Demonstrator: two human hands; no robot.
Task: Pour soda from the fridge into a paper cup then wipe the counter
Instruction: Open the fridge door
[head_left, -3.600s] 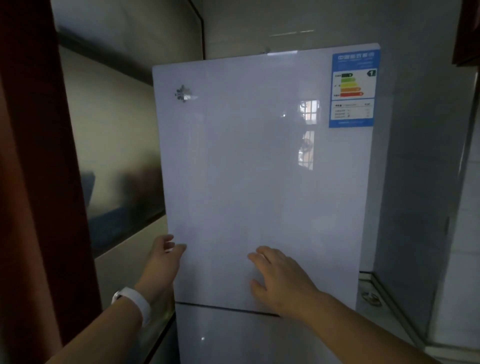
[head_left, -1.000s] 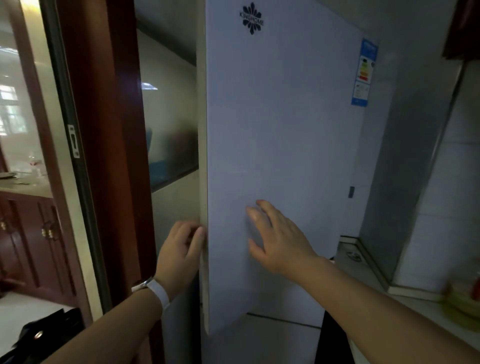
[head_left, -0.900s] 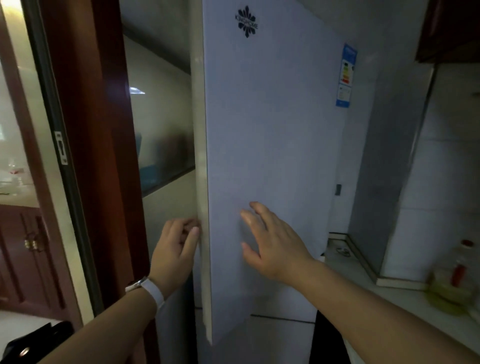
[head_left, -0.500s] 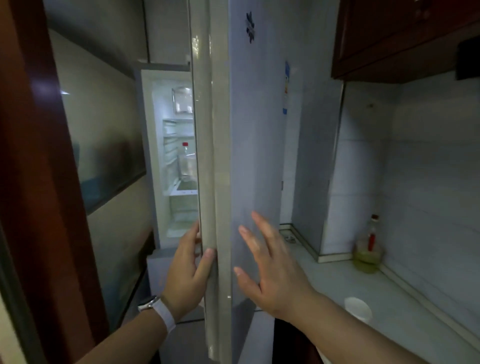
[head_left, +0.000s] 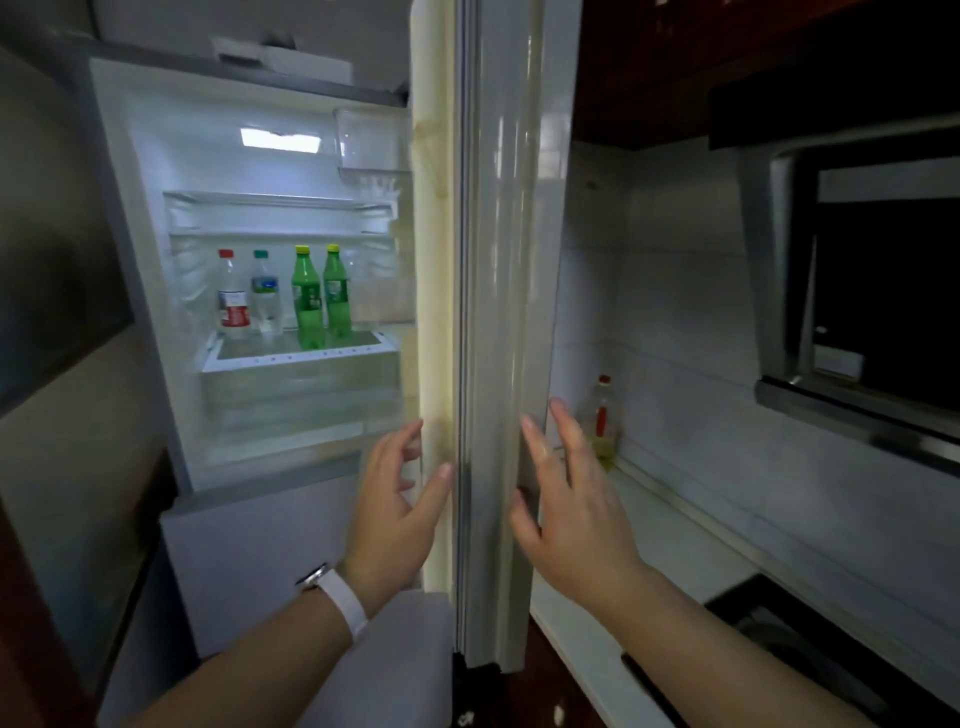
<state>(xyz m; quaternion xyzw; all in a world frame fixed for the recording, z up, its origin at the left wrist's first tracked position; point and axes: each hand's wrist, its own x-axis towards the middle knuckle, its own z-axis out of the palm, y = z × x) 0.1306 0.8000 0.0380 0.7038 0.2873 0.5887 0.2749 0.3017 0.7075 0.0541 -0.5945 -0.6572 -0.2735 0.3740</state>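
Note:
The fridge door (head_left: 493, 312) stands wide open, seen edge-on in the middle. Inside the lit fridge, two green soda bottles (head_left: 321, 296) with yellow caps stand on a shelf. Beside them are a red-capped clear bottle (head_left: 232, 293) and a green-capped water bottle (head_left: 265, 293). My left hand (head_left: 397, 512) rests with spread fingers against the door's inner edge, thumb on the seal. My right hand (head_left: 571, 499) lies flat and open against the door's outer face. No paper cup is in view.
A white counter (head_left: 670, 530) runs along the tiled wall at right, with an oil bottle (head_left: 602, 423) in its far corner. A range hood (head_left: 857, 291) hangs at upper right above a dark hob (head_left: 810, 654). A dark wooden cabinet (head_left: 675, 67) sits overhead.
The fridge door has swung from shut to fully open, showing the bottles inside. My left hand loosened from the door's edge; my view turned toward the interior.

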